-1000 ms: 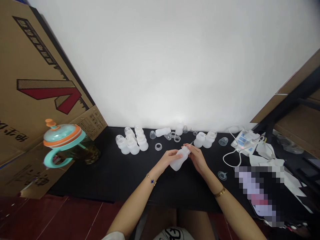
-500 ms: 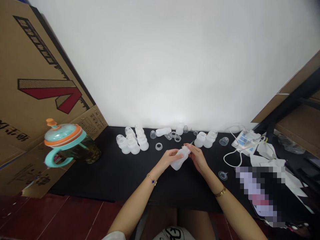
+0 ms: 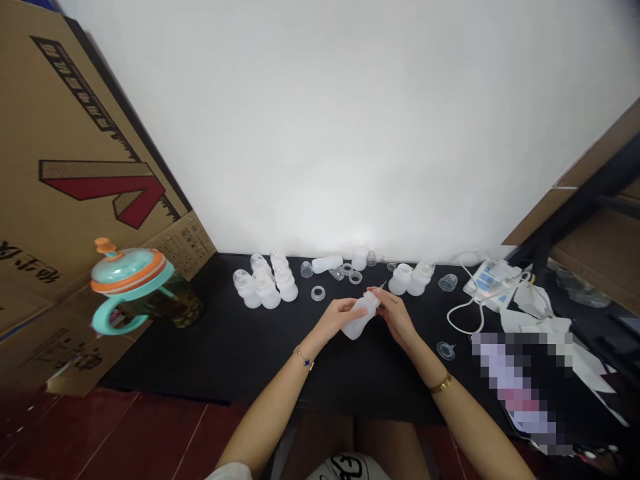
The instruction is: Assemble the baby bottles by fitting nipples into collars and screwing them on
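**Two hands, one small bottle**

Here, against a plain white wall (image 3: 350, 120), a large cardboard box (image 3: 75, 167) printed with a red mark leans at the left end of a black table (image 3: 225, 347). In front of the box stands a dark jug (image 3: 145, 297) with a teal handle and an orange-rimmed lid. At the table's right end lie a white device with a cord (image 3: 487, 280) and loose white sheets (image 3: 540, 320). Further back, a cluster of capped white bottles (image 3: 265, 283) stands left of centre, another pair of bottles (image 3: 411, 279) right of centre, with loose clear rings (image 3: 318, 293) and caps scattered between them. Near the middle, just above the tabletop, a person holds a translucent white bottle (image 3: 359, 320) tilted, neck pointing up and to the right. The left hand (image 3: 339, 318) wraps its curled fingers round the bottle's body. The right hand (image 3: 395, 313) has its fingertips pinched at the neck. Each wrist wears a thin bracelet. A small clear disc (image 3: 445, 350) lies beside the right forearm.
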`<state>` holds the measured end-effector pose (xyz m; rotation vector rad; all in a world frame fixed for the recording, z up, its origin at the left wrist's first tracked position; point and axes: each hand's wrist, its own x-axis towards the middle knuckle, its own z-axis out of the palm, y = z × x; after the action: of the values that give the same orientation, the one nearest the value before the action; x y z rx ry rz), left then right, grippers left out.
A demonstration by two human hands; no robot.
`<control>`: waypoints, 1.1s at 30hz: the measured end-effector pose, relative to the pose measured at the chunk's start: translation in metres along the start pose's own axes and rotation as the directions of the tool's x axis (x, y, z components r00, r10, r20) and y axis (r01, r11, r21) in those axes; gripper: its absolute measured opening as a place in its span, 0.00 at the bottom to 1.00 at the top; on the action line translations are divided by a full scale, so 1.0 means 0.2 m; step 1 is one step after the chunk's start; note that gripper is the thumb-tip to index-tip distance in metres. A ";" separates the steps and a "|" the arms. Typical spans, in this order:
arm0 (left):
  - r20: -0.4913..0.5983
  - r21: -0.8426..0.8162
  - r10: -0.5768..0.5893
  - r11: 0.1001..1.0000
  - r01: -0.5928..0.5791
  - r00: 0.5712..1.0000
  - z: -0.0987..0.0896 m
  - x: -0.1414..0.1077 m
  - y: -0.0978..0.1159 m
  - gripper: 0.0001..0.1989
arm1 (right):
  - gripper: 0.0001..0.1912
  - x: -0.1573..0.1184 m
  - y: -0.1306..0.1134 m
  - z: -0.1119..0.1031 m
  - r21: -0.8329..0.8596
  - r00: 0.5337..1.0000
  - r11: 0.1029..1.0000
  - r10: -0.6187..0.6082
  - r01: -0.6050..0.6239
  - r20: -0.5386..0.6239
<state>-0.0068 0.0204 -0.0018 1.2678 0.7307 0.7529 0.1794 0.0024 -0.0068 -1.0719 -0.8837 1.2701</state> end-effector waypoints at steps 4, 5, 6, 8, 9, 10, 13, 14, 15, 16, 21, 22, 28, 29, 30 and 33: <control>0.008 -0.019 0.000 1.000 0.000 1.000 0.00 0.00 0.00 0.27 | 0.21 0.00 0.00 0.00 -0.002 1.000 1.000 0.001 -0.001 -0.001; 0.009 -0.020 0.000 1.000 0.000 1.000 0.00 0.00 0.01 0.27 | 0.21 0.00 0.00 0.00 -0.003 1.000 1.000 0.001 -0.001 -0.003; 0.008 -0.017 0.000 1.000 0.000 1.000 0.00 0.00 0.01 0.27 | 0.21 0.00 0.00 -0.01 -0.005 1.000 1.000 0.002 -0.002 -0.007; 0.006 -0.009 -0.003 1.000 0.003 1.000 0.00 0.00 0.01 0.26 | 0.21 0.01 0.01 -0.01 -0.012 1.000 1.000 0.007 -0.007 -0.012; 0.006 -0.008 -0.005 1.000 0.005 1.000 0.00 0.00 0.01 0.27 | 0.21 0.01 0.01 -0.01 -0.015 1.000 1.000 0.009 -0.009 -0.016; 0.005 -0.008 -0.006 1.000 0.006 1.000 0.00 0.00 0.01 0.27 | 0.21 0.01 0.01 -0.01 -0.018 1.000 1.000 0.010 -0.010 -0.018; 0.005 -0.003 -0.002 1.000 0.002 1.000 0.00 0.00 0.00 0.26 | 0.20 0.01 0.01 -0.01 -0.020 1.000 1.000 0.008 -0.008 -0.019; 0.005 0.003 0.000 1.000 0.000 1.000 0.00 0.00 0.00 0.26 | 0.20 0.01 0.01 -0.01 -0.020 1.000 1.000 0.004 -0.005 -0.019; 0.005 0.008 0.000 1.000 0.000 1.000 0.00 0.00 0.00 0.26 | 0.20 0.01 0.01 -0.01 -0.021 1.000 1.000 0.001 -0.002 -0.019; 0.005 0.010 -0.001 1.000 0.001 1.000 0.00 0.00 0.00 0.26 | 0.20 0.01 0.02 -0.01 -0.022 1.000 1.000 -0.001 0.001 -0.019; 0.009 0.008 -0.001 1.000 0.001 1.000 0.00 0.00 0.00 0.28 | 0.21 0.02 0.02 -0.02 -0.035 1.000 0.999 0.007 -0.007 -0.018; 0.010 0.009 0.001 1.000 -0.001 1.000 0.00 0.00 0.00 0.28 | 0.21 0.02 0.02 -0.02 -0.036 1.000 0.999 0.009 -0.010 -0.018; 0.013 0.003 0.010 1.000 -0.010 1.000 0.00 0.00 0.00 0.27 | 0.21 0.02 0.03 -0.02 -0.034 1.000 0.999 0.009 -0.009 -0.011; 0.011 0.009 0.010 1.000 -0.010 1.000 0.00 0.00 0.00 0.27 | 0.21 0.02 0.03 -0.02 -0.036 1.000 0.999 0.008 -0.008 -0.011; 0.009 0.016 0.009 1.000 -0.009 1.000 0.00 0.00 0.00 0.27 | 0.21 0.02 0.03 -0.02 -0.039 1.000 0.999 0.006 -0.006 -0.013; 0.003 0.032 0.009 0.999 -0.009 1.000 0.00 0.01 -0.01 0.28 | 0.22 0.02 0.03 -0.02 -0.049 1.000 0.999 -0.001 0.000 -0.021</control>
<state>-0.0065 0.0219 -0.0033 1.3019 0.7382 0.7494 0.1821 0.0056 -0.0138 -1.1215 -0.9028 1.2401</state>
